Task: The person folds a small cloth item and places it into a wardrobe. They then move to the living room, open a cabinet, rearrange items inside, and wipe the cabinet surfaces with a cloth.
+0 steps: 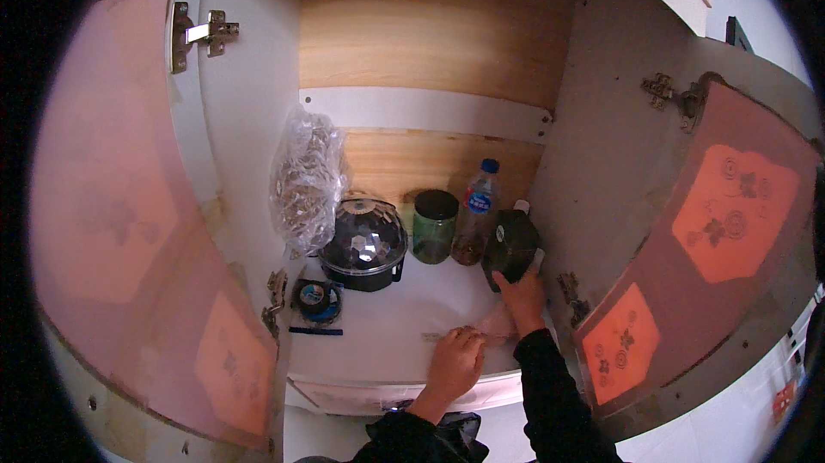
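My right hand (523,298) grips the lower front of a dark green container (512,244), at the right side of the cabinet shelf (387,353). Its thumb lies on the left and its fingers on the right. My left hand (454,363) is lower, over the shelf's front, with its fingers curled. Between the two hands lies a thin, pinkish, see-through sheet or bag (495,323). Whether the left fingers pinch it, I cannot tell. Left of the container stands a clear plastic bottle (475,231) with a blue cap, then a green jar (434,231) with a black lid.
A black faceted-dome device (364,247) sits on the left, touching a crinkled clear plastic bag (309,179). In front of it are tape rolls (317,300) and a dark strip (316,331). Open pink doors (116,173) with metal hinges (216,32) flank the cabinet on both sides.
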Available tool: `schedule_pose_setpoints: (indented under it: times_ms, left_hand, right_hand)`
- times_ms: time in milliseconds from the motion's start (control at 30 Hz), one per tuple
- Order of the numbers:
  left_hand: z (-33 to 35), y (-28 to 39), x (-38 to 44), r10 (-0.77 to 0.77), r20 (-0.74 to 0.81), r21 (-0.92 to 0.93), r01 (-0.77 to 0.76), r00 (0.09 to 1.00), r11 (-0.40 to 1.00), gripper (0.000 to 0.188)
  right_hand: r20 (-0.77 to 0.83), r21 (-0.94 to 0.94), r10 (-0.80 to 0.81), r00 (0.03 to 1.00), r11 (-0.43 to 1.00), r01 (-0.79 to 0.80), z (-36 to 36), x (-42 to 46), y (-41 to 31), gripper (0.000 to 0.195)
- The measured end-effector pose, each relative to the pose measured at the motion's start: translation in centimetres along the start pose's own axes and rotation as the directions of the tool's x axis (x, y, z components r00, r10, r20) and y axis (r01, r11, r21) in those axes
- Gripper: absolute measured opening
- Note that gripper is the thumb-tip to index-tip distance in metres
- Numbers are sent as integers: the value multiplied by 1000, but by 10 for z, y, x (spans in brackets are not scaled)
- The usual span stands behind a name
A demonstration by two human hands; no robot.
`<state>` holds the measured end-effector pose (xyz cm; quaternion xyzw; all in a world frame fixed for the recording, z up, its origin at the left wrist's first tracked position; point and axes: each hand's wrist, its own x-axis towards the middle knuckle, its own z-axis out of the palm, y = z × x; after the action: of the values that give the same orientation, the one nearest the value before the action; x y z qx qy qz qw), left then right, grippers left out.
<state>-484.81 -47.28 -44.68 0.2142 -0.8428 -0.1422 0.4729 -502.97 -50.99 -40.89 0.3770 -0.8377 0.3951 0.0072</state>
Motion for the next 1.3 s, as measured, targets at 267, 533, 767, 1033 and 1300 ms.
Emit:
schedule_pose_setpoints:
  times_ms: [267,533,767,1033,1300]
  left_hand:
    - [7,-2,-4,-27,-17,42,27,999,999,13]
    - [5,0,-2,6,-38,13,-5,999,1000,16]
    - [-11,-1,-20,-97,-115,-295,59,989,954,16]
    - [-25,17,-167,-473,-186,-175,445,861,878,14]
    - [2,-36,-279,-834,2,-53,833,552,551,94]
  right_hand:
    - [-69,75,4,998,997,1,22,9,-12,73]
    - [43,176,-70,997,983,62,30,9,13,64]
    - [303,631,-290,908,775,37,-26,-22,32,33]
    - [810,442,-126,573,774,-453,-115,-171,46,25]
    - [909,-39,2,417,996,81,33,-247,155,92]
